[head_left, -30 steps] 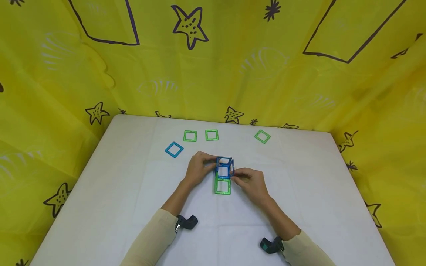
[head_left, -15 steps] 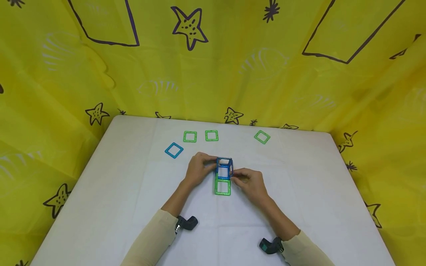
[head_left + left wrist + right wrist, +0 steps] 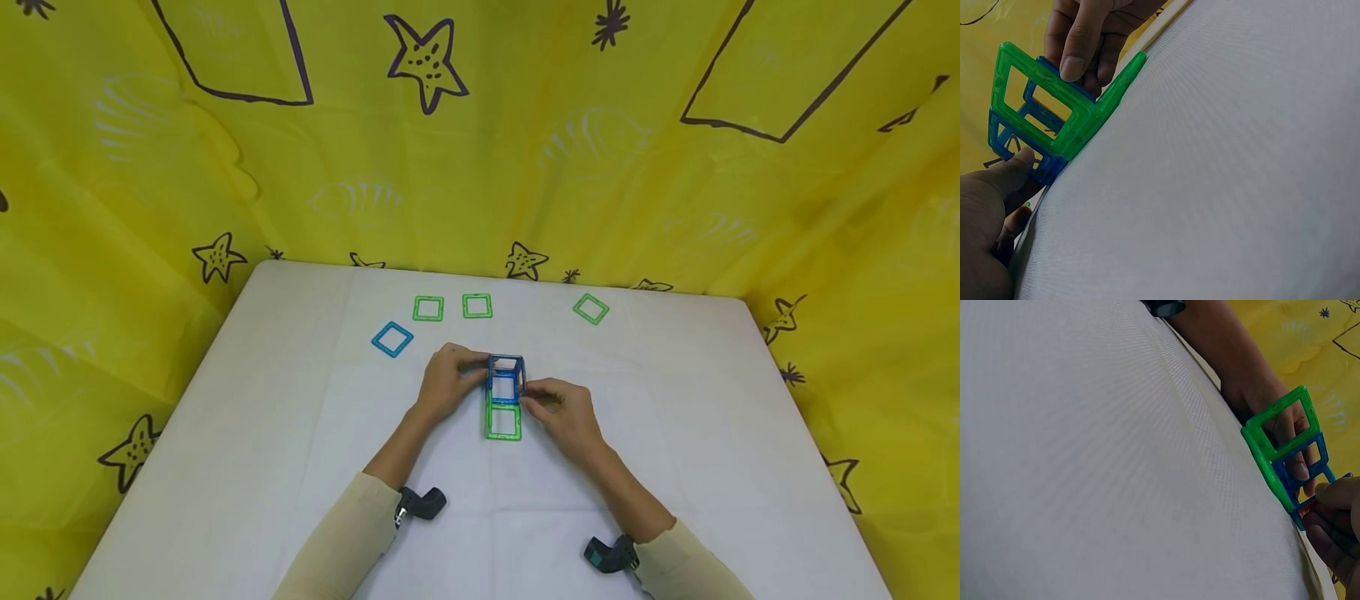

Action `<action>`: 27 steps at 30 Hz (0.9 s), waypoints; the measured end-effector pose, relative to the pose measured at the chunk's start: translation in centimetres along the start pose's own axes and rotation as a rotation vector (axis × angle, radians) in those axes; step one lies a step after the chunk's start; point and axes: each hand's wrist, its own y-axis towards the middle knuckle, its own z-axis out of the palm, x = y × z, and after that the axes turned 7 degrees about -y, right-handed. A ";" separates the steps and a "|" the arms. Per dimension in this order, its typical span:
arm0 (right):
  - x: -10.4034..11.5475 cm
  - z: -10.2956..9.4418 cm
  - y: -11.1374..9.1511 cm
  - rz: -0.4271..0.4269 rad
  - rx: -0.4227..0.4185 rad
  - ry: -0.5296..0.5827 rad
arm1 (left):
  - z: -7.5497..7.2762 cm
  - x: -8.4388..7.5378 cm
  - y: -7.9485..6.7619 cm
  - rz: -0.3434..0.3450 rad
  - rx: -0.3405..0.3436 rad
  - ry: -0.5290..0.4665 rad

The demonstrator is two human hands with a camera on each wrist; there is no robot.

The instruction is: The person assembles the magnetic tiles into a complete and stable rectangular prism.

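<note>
near the middle of the head view there is a structure of blue and green square frames [image 3: 504, 404], which stands on the white table [image 3: 225, 467]. its blue part is like a small box; in front of it, lower in the frame, one green square lies flat and another stands upright at its left edge. the left hand [image 3: 444, 382] is almost closed, with thumb and fingers pinching the left blue side. the right hand [image 3: 564, 414] is also almost closed, and it pinches the right blue side between thumb and fingers (the left wrist view shows this thumb clearly). above the left hand, a loose blue square [image 3: 385, 347] lies turned like a diamond. higher are two green squares [image 3: 428, 318], and a tilted green square [image 3: 586, 315] lies to the upper right. behind hangs a yellow curtain [image 3: 480, 158].
</note>
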 end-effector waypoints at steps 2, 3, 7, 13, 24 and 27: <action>0.0 0.0 0.0 -0.003 -0.002 0.003 | 0.0 -0.1 0.0 0.000 -0.001 0.001; 0.0 0.1 0.0 -0.003 -0.003 0.005 | 0.0 -0.1 0.0 -0.001 -0.001 0.003; -0.1 0.1 0.0 -0.007 -0.005 0.001 | 0.0 0.0 -0.1 0.002 -0.001 0.007; -0.3 0.2 0.0 -0.028 -0.016 -0.003 | -0.1 0.0 0.0 0.007 0.001 0.003; -0.9 0.2 0.1 -0.062 0.004 -0.022 | -0.1 0.0 0.0 0.005 0.000 -0.005; -1.0 0.3 0.1 -0.077 0.004 -0.024 | 0.0 0.2 0.1 0.011 -0.003 -0.011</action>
